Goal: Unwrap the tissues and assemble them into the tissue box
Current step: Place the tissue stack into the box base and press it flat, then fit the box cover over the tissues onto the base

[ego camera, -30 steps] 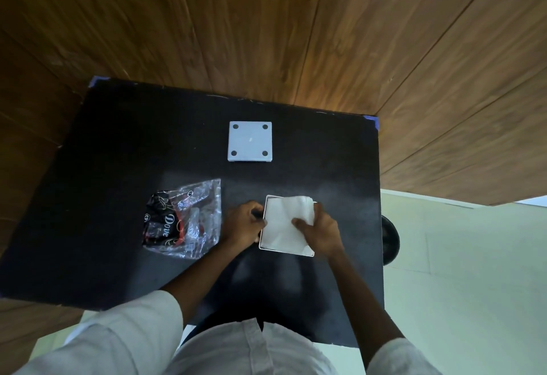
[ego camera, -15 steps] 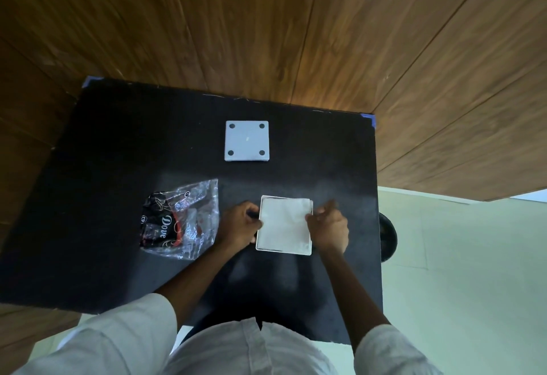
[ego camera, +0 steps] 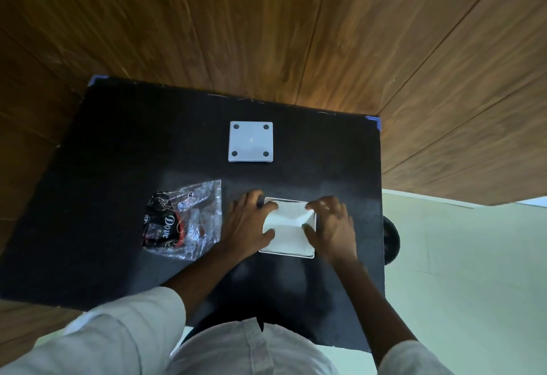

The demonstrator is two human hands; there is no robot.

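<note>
Pressing the tissues (ego camera: 285, 228) into the tissue box (ego camera: 288, 255) near the table's (ego camera: 118, 144) front edge, the left hand (ego camera: 247, 226) and right hand (ego camera: 333, 228), fingers spread, could crumple the stack if they push unevenly.

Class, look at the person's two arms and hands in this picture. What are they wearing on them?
Both hands, left hand and right hand, are bare: no gloves, and no rings or watch that I can make out. The forearms are uncovered. Each arm has a loose white sleeve pushed up near the elbow.
</note>
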